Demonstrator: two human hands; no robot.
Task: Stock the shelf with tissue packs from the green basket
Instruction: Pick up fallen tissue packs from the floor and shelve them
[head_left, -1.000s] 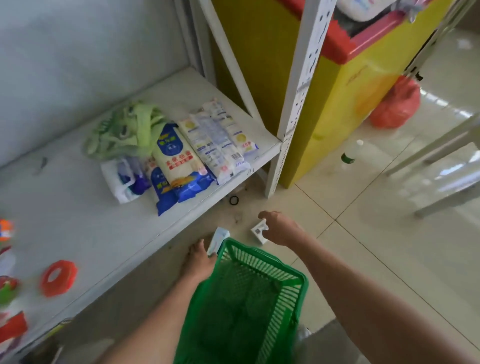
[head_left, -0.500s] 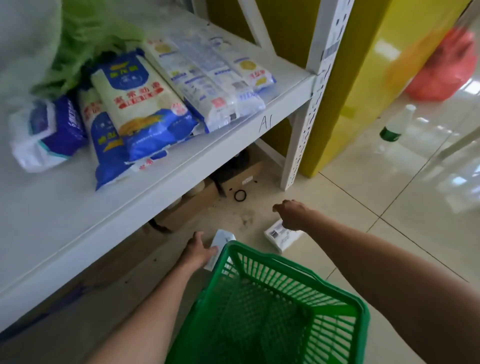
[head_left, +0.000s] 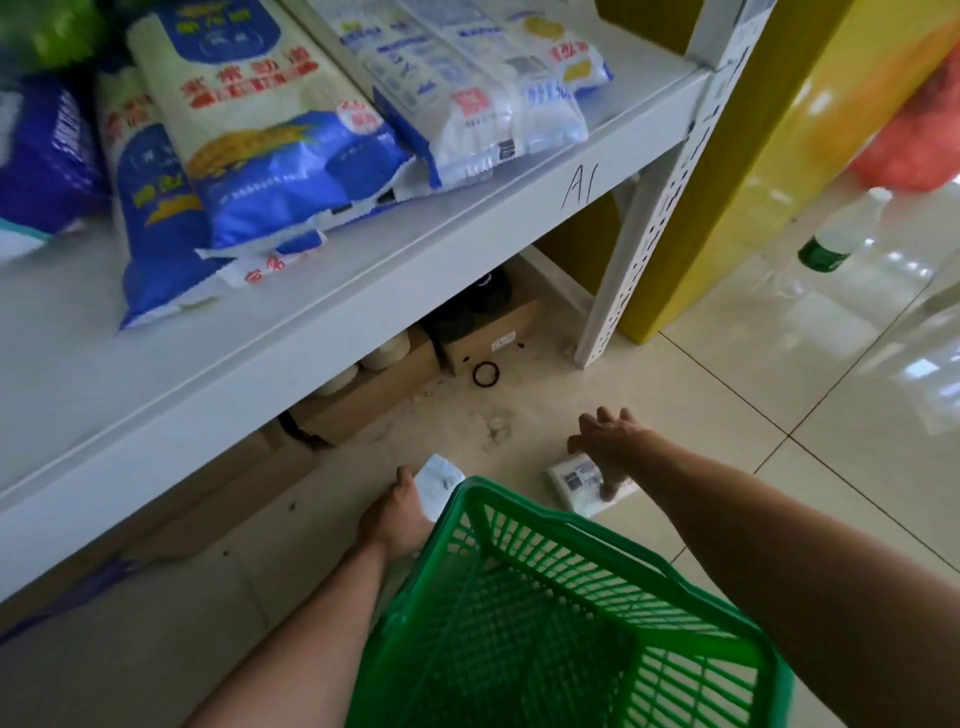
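Lower centre: one tissue pack (head_left: 440, 480) is gripped by the left hand (head_left: 393, 514), a second pack (head_left: 575, 480) touched by the splayed right hand (head_left: 615, 441); neither shelved, green basket (head_left: 571, 603) seemingly empty.

Bright daylight, floor glare, blurred wide-angle edges

The green basket (head_left: 524, 501) is hiding the fingers of my left hand (head_left: 392, 517) and half the tissue pack (head_left: 439, 478) it is holding. My right hand (head_left: 615, 441) is covering part of the second pack (head_left: 571, 480) (its label is blurring past reading).
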